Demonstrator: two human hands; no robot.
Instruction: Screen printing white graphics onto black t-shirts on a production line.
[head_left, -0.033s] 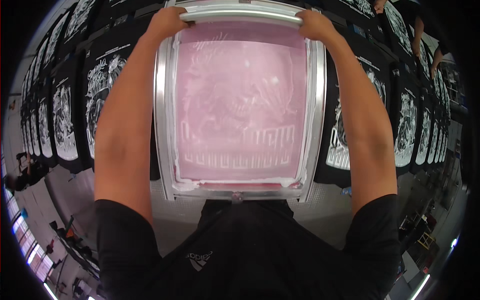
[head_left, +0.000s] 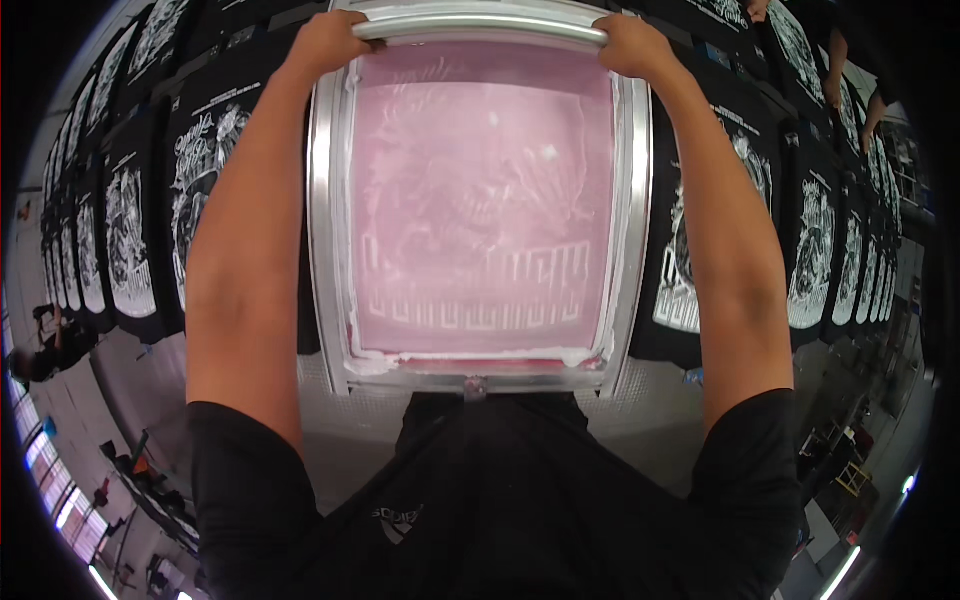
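Observation:
A squeegee with a rounded metal handle (head_left: 480, 29) lies across the far end of a printing screen. At its left end my left hand (head_left: 334, 46) is closed around it. My right hand (head_left: 632, 48) grips the other end, fingers curled over the bar. Both arms reach straight forward along the two sides of the screen. Pink mesh (head_left: 470, 210) fills the screen, with a pale design showing through and white ink smeared along its edges. Around the mesh runs a silvery metal frame (head_left: 322, 200). The squeegee's blade edge is hidden beneath the handle.
Black shirts with white prints lie in rows on the left (head_left: 205, 150) and right (head_left: 812, 240). Another person's arm (head_left: 836, 70) shows at the far right. A person in dark clothes (head_left: 62, 340) is at the left rim. A metal clamp knob (head_left: 475, 388) sits at the near frame edge.

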